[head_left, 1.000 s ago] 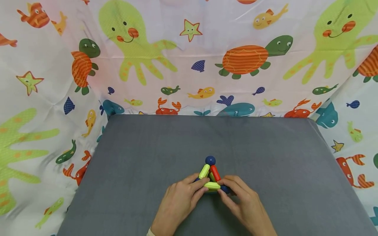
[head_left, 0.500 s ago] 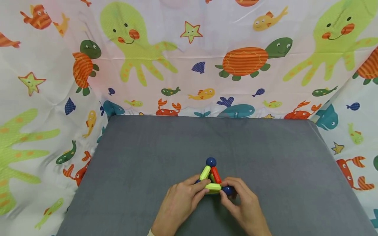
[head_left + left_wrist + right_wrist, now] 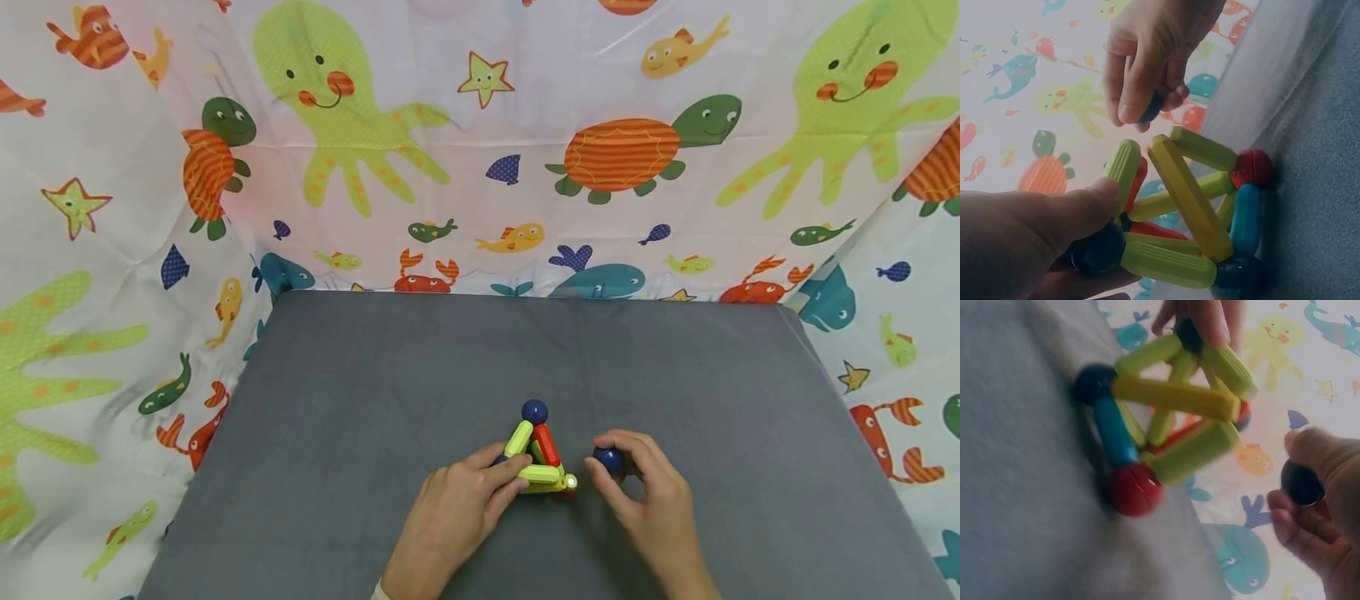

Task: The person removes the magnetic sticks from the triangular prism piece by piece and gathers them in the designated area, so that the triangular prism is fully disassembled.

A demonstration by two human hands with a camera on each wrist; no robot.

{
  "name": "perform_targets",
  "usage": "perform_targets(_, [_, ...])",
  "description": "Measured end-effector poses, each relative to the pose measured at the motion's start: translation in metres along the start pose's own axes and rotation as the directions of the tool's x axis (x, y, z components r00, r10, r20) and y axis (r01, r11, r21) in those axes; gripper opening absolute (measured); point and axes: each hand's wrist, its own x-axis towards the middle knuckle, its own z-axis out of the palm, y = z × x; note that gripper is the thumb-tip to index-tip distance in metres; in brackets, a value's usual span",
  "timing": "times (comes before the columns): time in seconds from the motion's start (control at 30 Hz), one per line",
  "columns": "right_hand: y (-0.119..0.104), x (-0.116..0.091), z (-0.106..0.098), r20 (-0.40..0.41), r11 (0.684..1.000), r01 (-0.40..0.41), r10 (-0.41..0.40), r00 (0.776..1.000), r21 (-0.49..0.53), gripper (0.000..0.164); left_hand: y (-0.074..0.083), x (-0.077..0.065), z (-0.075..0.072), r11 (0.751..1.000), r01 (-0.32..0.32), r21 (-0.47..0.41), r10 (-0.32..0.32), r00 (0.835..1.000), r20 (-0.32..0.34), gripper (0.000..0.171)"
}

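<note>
A building-toy frame of rods and balls stands on the table in front of me. My left hand (image 3: 457, 517) pinches its left corner, around a dark blue ball (image 3: 1099, 249) and a lime rod (image 3: 538, 474). My right hand (image 3: 654, 500) holds a loose dark blue ball (image 3: 609, 459) between thumb and fingers, apart from the frame on its right. At the frame's near right corner, rod ends lie bare with no ball between them. Another blue ball (image 3: 535, 411) tops the far corner, above a red rod (image 3: 547, 445). Lower down are a yellow rod (image 3: 1188, 197), a blue rod (image 3: 1246, 219) and a red ball (image 3: 1253, 169).
A grey cloth (image 3: 375, 375) covers the table. Behind it and along both sides hangs a white curtain (image 3: 420, 75) printed with sea animals. The table's far edge meets the curtain.
My right hand has pulled the blue ball off the frame's near right corner and moved right and slightly away with it. The left hand has stayed on the frame.
</note>
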Motion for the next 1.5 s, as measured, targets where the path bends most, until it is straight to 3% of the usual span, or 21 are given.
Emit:
perform_targets(0.13, [0.006,0.018,-0.008,0.066,0.998,-0.048,0.051,0.996,-0.047,0.047,-0.002,-0.002,-0.003,1.000,0.008,0.015,-0.007,1.000,-0.018,0.031])
perform_targets(0.23, [0.015,0.035,-0.009,0.108,0.995,-0.039,0.049,0.993,-0.092,0.046,-0.002,-0.003,-0.004,1.000,0.014,0.019,-0.013,1.000,-0.024,0.031])
perform_targets(0.37, [0.037,0.061,-0.006,0.156,0.986,0.012,0.013,0.988,-0.164,0.044,-0.002,-0.003,-0.005,1.000,0.013,0.025,-0.012,1.000,-0.027,0.031])
perform_targets(0.5, [0.064,0.089,0.004,0.215,0.975,-0.007,0.056,0.975,-0.223,0.043,-0.003,-0.003,-0.004,1.000,0.006,0.027,-0.005,0.999,-0.033,0.031])
perform_targets(0.87, [0.127,0.152,0.032,0.338,0.902,-0.100,0.257,0.905,-0.420,0.039,-0.004,-0.004,-0.004,1.000,0.027,0.003,-0.027,1.000,-0.003,0.032])
perform_targets(1.17, [0.154,0.174,0.040,0.372,0.886,-0.117,0.305,0.877,-0.448,0.043,-0.002,-0.003,-0.002,1.000,0.022,-0.015,-0.022,1.000,0.008,0.033])
perform_targets(1.5, [0.155,0.174,0.040,0.347,0.867,-0.129,0.324,0.880,-0.481,0.052,-0.001,-0.003,-0.001,1.000,0.025,-0.017,-0.025,0.999,0.028,0.034])
